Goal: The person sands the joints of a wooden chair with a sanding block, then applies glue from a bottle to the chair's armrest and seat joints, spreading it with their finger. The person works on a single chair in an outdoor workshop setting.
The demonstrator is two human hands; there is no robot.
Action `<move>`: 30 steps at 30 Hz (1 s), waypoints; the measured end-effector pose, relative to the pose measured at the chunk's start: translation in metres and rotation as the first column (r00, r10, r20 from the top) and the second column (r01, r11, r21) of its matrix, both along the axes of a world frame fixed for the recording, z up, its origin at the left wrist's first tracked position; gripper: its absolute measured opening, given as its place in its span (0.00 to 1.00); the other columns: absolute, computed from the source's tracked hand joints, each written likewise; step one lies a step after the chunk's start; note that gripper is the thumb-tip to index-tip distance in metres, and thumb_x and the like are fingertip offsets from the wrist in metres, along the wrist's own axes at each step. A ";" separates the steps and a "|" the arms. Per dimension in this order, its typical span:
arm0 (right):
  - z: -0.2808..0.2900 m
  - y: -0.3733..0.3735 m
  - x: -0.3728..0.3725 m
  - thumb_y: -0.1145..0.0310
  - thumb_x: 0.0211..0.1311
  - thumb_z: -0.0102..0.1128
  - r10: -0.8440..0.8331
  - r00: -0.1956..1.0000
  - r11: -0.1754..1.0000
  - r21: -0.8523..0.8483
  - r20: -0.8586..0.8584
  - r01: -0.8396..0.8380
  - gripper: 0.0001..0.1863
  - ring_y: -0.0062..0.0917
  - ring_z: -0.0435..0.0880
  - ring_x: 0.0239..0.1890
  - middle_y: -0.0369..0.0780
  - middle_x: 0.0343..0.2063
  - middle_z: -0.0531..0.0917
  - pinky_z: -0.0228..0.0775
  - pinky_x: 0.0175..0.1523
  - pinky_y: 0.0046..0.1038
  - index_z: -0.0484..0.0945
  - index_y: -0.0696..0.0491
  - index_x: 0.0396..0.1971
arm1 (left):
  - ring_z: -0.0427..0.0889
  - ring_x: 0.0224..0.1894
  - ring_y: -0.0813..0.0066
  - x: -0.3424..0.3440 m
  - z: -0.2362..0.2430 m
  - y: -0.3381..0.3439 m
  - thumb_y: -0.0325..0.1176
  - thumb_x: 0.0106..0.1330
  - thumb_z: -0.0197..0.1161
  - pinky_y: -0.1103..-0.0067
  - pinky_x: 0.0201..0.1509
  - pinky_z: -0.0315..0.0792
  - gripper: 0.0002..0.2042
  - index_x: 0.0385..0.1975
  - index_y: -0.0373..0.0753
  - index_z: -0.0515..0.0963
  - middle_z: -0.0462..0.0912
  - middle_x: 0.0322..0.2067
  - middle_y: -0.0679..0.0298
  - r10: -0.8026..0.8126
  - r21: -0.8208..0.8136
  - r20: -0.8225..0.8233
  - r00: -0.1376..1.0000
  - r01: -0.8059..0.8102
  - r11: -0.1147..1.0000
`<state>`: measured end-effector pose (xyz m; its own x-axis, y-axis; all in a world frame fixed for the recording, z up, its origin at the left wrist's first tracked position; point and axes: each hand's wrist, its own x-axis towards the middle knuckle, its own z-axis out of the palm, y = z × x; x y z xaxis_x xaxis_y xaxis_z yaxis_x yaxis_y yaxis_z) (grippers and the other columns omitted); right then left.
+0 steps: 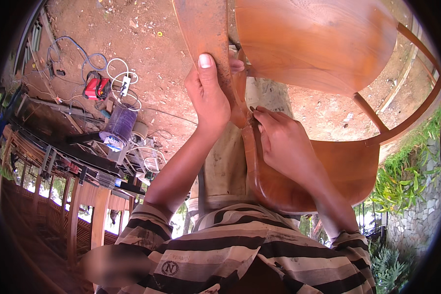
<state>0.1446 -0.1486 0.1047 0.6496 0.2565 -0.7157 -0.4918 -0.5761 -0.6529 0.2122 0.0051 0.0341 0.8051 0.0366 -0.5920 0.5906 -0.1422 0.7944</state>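
Chair (313,68): brown and wooden, it is spreading ahead of the person and to the right, over the ground (147,59); what is supporting it, I cannot tell.
Post (206,29): its long axis is running away from the person, leaning slightly left; its near end is narrowing into a joint (245,120).
Nearer hand: the right hand (281,134) is sitting nearer, the joint lying just left of its fingertips; the left hand (209,98) is sitting farther up the post.
Left grip: it is grasping the post, thumb lying along the face, fingertips showing past the right edge.
Right grip: its fingers are bunching at the joint; something dark is showing at the tips, but whether they are pinching it, I cannot tell.
Panels: the upper panel (323,39) is lying right of the post, the lower panel (350,169) under the right forearm; a curved rail (426,103) is joining them.
Writing: the striped shirt (215,245) is bearing a round lettered emblem; the chair is showing none.
Ground's left side: a red machine (97,88) and a white power strip (126,85) are lying among cables.
Ground's right edge: green plants (406,181) are growing.
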 end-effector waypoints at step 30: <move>0.003 -0.012 -0.037 0.80 0.64 0.55 -0.127 0.990 0.991 0.022 -0.053 0.129 0.20 0.50 0.83 0.54 0.54 0.55 0.83 0.78 0.57 0.42 0.79 0.62 0.57 | 0.71 0.65 0.65 -0.111 0.026 0.026 0.61 0.81 0.36 0.66 0.69 0.64 0.37 0.68 0.29 0.62 0.71 0.63 0.50 -0.141 0.097 -0.155 0.978 0.157 0.983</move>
